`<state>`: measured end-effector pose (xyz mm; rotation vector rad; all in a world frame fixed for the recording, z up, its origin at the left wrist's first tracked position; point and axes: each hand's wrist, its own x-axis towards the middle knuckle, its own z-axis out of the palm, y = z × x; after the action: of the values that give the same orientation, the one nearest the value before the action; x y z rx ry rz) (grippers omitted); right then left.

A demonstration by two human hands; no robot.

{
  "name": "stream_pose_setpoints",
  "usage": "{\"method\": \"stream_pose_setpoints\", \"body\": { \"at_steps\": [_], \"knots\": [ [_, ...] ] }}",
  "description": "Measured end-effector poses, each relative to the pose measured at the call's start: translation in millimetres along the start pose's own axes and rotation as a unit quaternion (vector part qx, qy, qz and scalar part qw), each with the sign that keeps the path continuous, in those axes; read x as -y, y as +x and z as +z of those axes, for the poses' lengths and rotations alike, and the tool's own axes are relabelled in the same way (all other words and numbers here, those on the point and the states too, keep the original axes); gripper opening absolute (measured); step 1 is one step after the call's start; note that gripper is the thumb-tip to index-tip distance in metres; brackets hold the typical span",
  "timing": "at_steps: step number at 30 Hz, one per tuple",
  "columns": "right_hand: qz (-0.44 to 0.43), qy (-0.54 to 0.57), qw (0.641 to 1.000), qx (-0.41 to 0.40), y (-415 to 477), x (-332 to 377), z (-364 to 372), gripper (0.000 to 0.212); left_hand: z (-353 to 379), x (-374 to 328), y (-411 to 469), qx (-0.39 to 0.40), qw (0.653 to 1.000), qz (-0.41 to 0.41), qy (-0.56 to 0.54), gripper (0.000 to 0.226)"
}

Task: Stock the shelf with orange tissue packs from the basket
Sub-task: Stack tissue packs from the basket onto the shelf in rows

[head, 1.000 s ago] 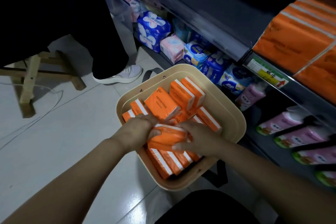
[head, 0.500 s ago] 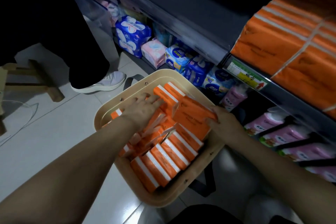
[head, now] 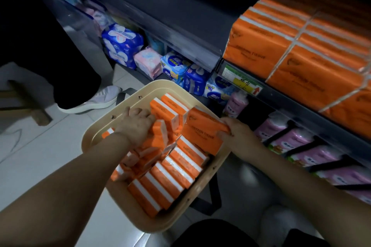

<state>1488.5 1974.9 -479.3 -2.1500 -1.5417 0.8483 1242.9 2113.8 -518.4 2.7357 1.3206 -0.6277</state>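
Note:
A cream basket [head: 94, 136] sits on the floor, filled with several orange tissue packs [head: 166, 182] with white stripes. My right hand [head: 236, 134] grips one orange pack [head: 200, 134] by its right end, tilted up over the basket's right side. My left hand [head: 136, 122] lies in the basket's far left part with its fingers curled over another orange pack [head: 160, 130]. Whether it grips that pack is unclear. On the dark shelf [head: 291, 102] at the right, rows of orange tissue packs [head: 301, 52] are stacked.
Blue and pink wrapped packs [head: 122, 44] fill the bottom shelf behind the basket, and pink packs [head: 301, 146] lie lower right. Another person's dark trouser leg and white shoe [head: 90, 100] stand left of the basket. A wooden stool leg [head: 38, 114] is at far left.
Both hands held one pack together over the basket. Then the right hand carried it up to the right while the left hand went back among the packs in the basket.

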Motion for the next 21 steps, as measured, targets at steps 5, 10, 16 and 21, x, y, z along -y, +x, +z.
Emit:
{"method": "stream_pose_setpoints", "body": {
  "at_steps": [5, 10, 16, 21],
  "knots": [
    [-0.013, 0.019, 0.999, -0.026, -15.7, 10.4, -14.2, 0.023, -27.1, 3.9, -15.6, -0.040, 0.959, -0.032, -0.280, 0.059],
    [-0.026, 0.023, 0.997, -0.062, -39.2, 20.6, -40.1, 0.027, -60.3, -7.4, -40.7, -0.095, 0.923, -0.049, -0.369, 0.060],
    [-0.045, -0.006, 0.994, -0.096, -75.6, 28.8, -77.2, 0.041, -112.0, -34.3, -72.3, -0.114, 0.925, -0.041, -0.361, 0.051],
    [-0.022, 0.025, 0.990, -0.136, -118.4, 28.6, -115.6, 0.040, -159.1, -62.6, -95.8, -0.123, 0.926, 0.015, -0.357, 0.064]
  ]
}}
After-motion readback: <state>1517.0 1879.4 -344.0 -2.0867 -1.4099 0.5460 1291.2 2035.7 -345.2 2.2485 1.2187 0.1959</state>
